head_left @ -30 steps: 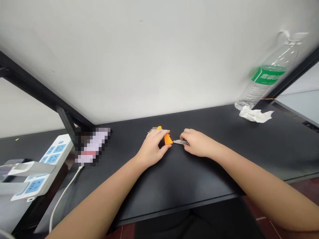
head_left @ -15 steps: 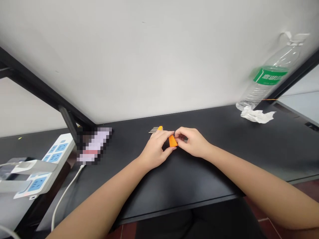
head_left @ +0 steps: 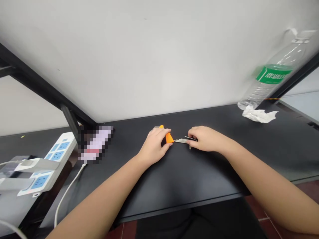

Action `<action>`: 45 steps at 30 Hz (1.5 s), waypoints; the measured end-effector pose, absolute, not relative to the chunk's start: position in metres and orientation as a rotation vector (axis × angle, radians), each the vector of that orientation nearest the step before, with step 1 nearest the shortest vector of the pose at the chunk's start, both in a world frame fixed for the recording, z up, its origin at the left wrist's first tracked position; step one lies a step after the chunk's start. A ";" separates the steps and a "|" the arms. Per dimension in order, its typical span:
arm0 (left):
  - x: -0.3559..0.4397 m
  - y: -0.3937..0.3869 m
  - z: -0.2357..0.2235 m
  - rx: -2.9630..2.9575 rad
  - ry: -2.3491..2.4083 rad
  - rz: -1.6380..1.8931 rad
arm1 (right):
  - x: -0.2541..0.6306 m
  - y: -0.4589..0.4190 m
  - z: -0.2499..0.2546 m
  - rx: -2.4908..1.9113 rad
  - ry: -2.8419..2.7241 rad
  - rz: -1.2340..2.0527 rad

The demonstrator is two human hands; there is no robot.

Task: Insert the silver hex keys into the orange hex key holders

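My left hand [head_left: 153, 144] is closed around an orange hex key holder [head_left: 169, 138] on the black desk, the thumb at its near end and the fingers over it. Thin metal hex keys [head_left: 156, 127] stick out past the fingers on the left, and more silver hex keys [head_left: 181, 141] extend from the holder's right side. My right hand [head_left: 205, 138] is closed beside their right ends, pinching a thin hex key [head_left: 189, 137] between thumb and fingertips. The palm hides part of that key. My left hand covers the middle of the holder.
A clear bottle with a green label [head_left: 273, 74] leans at the back right, with crumpled tissue [head_left: 259, 115] at its base. To the left lie a blurred-out phone [head_left: 97, 142] on a white cable [head_left: 69, 191] and a white power strip [head_left: 53, 166]. A black frame post [head_left: 68, 121] stands there.
My right hand has moved right, away from the orange holder, with a hex key in its fingers. Silver keys now show between the hands. The left hand still holds the holder.
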State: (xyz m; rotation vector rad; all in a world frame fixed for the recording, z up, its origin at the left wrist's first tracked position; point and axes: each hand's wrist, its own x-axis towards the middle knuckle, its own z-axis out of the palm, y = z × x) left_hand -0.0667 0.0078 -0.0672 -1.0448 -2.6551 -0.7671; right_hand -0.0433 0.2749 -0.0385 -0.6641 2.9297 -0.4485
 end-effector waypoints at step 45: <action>-0.066 0.008 -0.068 -1.053 -2.628 -0.809 | -0.039 0.261 -0.040 -0.513 2.928 -0.479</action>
